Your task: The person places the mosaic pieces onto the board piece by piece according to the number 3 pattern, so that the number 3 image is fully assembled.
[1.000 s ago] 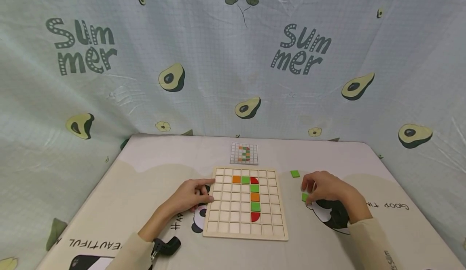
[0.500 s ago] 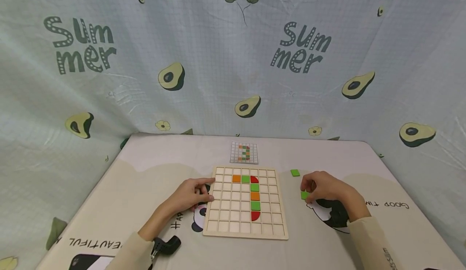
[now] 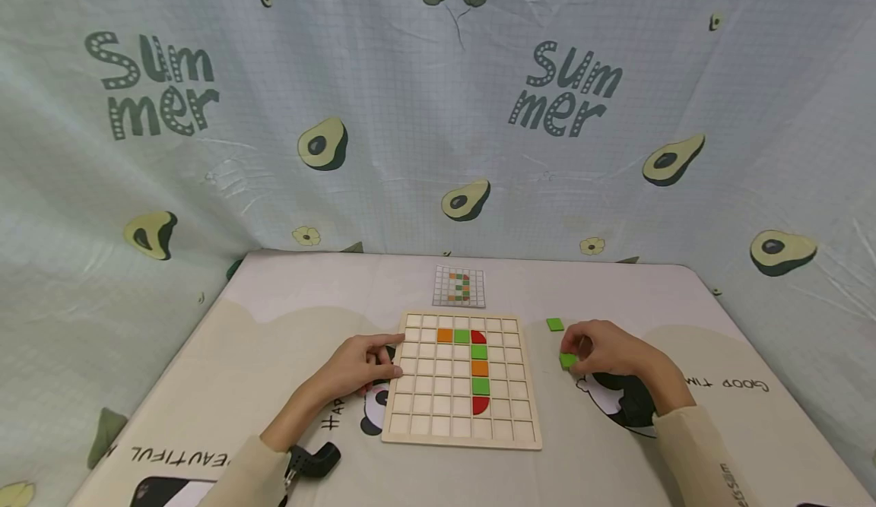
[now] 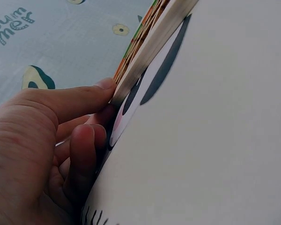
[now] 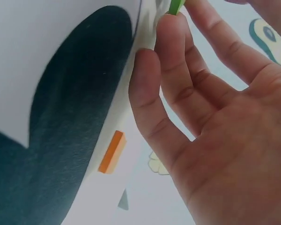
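Observation:
A wooden grid board [image 3: 424, 423] lies mid-table, with orange and green square tiles and red quarter-round tiles set in a hooked line on it. My left hand [image 3: 359, 366] rests at the board's left edge, its index finger and thumb touching the frame. In the left wrist view, a fingertip [image 4: 105, 84] sits against the wooden side. To the right of the board, my right hand [image 3: 605, 351] pinches a green square tile [image 3: 567, 361] by its edges. That tile [image 5: 176, 6] shows at the fingertips in the right wrist view.
Another green tile [image 3: 555, 324] lies beyond the right hand. An orange tile [image 5: 112, 152] is on the table in the right wrist view. Behind the board lies a printed pattern card [image 3: 458, 286]. A dark phone-like object [image 3: 164, 492] is at the front left.
The green tile under my right fingers has shifted slightly left and away from me, and more of it shows. My left hand and the board have stayed put.

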